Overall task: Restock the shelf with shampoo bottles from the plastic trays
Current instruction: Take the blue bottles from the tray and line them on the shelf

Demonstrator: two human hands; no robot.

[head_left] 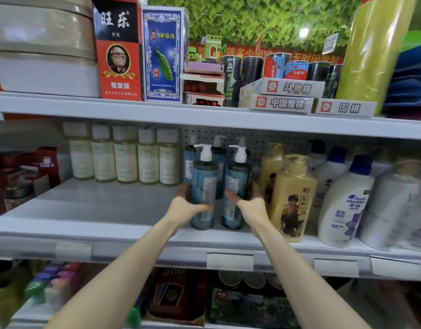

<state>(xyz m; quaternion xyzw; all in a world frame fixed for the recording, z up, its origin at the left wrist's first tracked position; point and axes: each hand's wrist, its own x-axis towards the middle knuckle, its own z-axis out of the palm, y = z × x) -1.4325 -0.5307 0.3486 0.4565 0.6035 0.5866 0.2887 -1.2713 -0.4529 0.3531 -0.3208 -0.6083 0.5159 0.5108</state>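
Two blue pump shampoo bottles stand at the front of the middle shelf. My left hand wraps around the lower body of the left blue bottle. My right hand cups the right blue bottle, thumb in front and fingers behind its right side. More blue pump bottles stand behind them against the pegboard. No plastic tray is in view.
Pale cream bottles line the shelf's back left. Yellow pump bottles and white bottles with blue caps stand close on the right. The upper shelf holds boxes and games; a lower shelf holds more goods.
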